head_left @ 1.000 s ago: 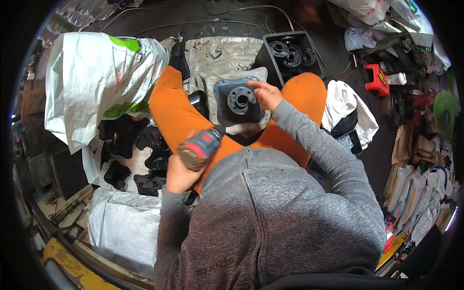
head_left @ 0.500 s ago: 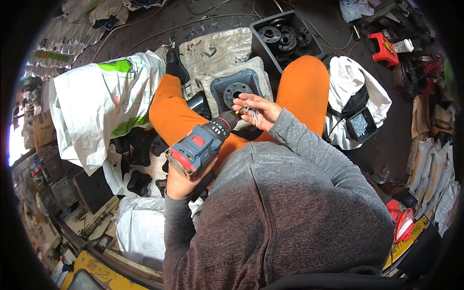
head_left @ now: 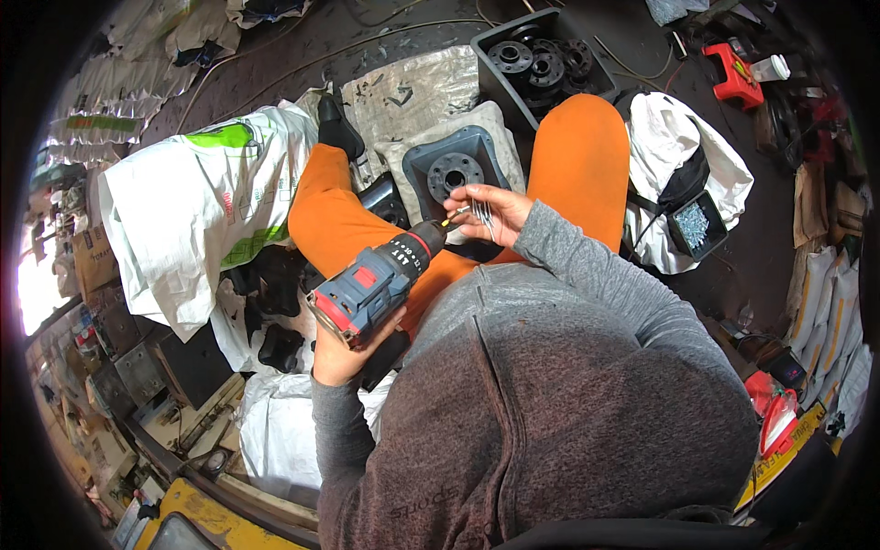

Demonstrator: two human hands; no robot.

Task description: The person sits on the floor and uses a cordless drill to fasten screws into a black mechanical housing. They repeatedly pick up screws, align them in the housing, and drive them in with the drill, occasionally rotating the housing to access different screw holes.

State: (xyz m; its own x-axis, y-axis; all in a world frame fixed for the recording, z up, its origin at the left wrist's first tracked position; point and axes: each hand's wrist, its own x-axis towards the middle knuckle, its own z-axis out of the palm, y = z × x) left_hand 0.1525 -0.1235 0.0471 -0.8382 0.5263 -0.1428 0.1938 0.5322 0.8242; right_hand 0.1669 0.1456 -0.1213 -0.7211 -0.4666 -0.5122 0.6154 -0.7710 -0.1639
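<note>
My left hand [head_left: 341, 356] is wrapped around the grip of a blue-grey and red cordless drill [head_left: 367, 286]. The drill points up and to the right, its yellowish bit tip close to my right fingers. Several silvery screws [head_left: 483, 218] are held in my right hand [head_left: 502, 207], with the fingers curled and one screw near the bit. Just beyond the hands, a dark round flange with holes [head_left: 454, 174] sits inside a grey square tray-like part [head_left: 419, 165], which rests on a pale sack between my legs.
A grey bin [head_left: 500, 92] of dark flanges stands at the far side. Right of my knee, a black box of screws [head_left: 720, 240] lies against a white sack [head_left: 660, 137]. Another white sack [head_left: 156, 215] covers things at left, beside black parts [head_left: 280, 348]. A red tool [head_left: 733, 78] lies far right.
The drill has shifted slightly down and left with my left hand. My right hand stays near the bit, its screws slightly re-angled. The view has tilted a little.
</note>
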